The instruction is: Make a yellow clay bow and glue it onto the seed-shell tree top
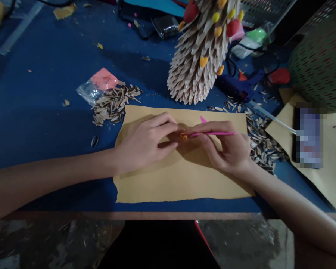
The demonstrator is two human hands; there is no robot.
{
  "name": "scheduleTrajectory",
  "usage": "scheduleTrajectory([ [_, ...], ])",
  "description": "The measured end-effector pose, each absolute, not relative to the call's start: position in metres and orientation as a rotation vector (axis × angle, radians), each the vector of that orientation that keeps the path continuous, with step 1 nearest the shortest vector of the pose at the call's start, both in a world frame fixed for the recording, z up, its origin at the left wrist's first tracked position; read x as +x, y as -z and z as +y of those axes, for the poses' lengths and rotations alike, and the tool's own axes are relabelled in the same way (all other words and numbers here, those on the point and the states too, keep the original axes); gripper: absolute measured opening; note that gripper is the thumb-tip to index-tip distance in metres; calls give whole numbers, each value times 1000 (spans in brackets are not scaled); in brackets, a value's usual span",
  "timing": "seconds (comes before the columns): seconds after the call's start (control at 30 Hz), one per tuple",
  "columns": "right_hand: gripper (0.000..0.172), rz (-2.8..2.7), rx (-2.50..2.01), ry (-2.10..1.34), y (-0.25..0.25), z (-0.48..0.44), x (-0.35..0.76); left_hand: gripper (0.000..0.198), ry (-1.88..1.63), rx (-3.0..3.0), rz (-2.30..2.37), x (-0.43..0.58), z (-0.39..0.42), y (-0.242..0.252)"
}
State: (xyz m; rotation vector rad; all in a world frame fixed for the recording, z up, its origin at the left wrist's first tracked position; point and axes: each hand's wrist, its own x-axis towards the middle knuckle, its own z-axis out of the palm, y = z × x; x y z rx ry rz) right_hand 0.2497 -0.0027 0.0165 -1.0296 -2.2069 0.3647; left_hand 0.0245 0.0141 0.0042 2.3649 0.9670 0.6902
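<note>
Both my bare arms (58, 175) reach over torn tan paper (156, 183). My left hand (145, 144) curves, thumb apart; my right hand (228, 147) pinches a thin pink plastic stick (221, 133). Between them sits a tiny orange loop (185, 138); pushing too hard might squash it.

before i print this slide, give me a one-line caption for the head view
Right hand holding a pink tool beside a small orange piece over brown paper, left hand close by.
</note>
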Motion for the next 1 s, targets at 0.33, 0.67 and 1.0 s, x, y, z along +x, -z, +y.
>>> scheduleTrajectory([
  [0.33,21,-2177,-1023,-476,-17,0,248,12,-752,2406,947,23,14,1],
  [0.67,21,-2150,-995,-467,-15,0,248,14,-718,2370,937,22,15,-3],
  [1.0,21,-2158,-981,-408,-16,-5,249,14,-759,2367,918,23,16,-1],
])
